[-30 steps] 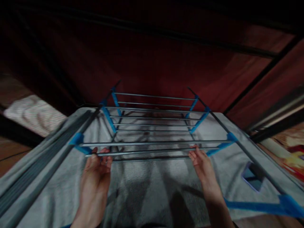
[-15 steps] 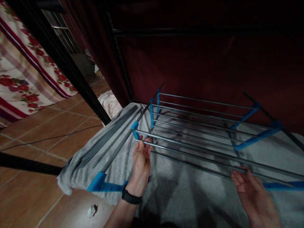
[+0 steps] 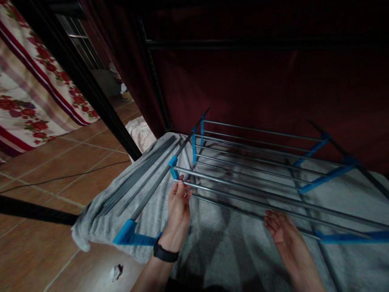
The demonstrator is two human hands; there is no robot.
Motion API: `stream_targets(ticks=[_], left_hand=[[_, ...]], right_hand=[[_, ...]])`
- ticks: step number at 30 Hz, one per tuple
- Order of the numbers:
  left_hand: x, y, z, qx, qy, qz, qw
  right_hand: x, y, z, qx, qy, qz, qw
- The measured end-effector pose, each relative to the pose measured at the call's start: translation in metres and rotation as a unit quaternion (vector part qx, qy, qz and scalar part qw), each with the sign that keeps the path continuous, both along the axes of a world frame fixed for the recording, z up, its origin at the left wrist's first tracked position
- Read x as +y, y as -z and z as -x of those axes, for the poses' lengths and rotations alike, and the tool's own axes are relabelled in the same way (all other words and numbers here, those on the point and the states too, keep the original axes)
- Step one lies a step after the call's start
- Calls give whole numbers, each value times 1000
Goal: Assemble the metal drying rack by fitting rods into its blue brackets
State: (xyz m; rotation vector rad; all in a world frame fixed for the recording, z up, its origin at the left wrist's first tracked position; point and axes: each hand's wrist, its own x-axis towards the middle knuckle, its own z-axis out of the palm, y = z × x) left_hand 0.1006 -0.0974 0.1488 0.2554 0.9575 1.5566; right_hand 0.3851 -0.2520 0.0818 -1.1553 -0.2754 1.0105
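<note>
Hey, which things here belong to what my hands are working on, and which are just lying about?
Belong:
rod held by your left hand
lower rod by your right hand
blue brackets
loose grey rods, probably, lying beside the frame's side pole

Lying about:
cable
crumpled scrap
pale cloth

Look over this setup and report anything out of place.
A crumpled whitish scrap lies on the floor, near the blanket. It looks like stray litter; I can't tell what it is. A dark cable also trails loosely across the tiles.
</note>
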Motion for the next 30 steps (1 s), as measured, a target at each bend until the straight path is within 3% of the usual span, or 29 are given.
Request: stream_targets(ticks=[15, 18, 22, 30], left_hand=[[14, -6, 8, 81, 48, 36, 995], [5, -14, 6, 98, 51, 43, 993], [-10, -21, 6, 99, 82, 1, 992], [2, -5, 12, 106, 80, -5, 991]], right_hand=[[10, -25, 6, 53, 63, -84, 993], [9, -31, 0, 52, 82, -83, 992], [7, -36, -5, 45, 102, -74, 991], [12, -26, 2, 49, 97, -84, 990]])
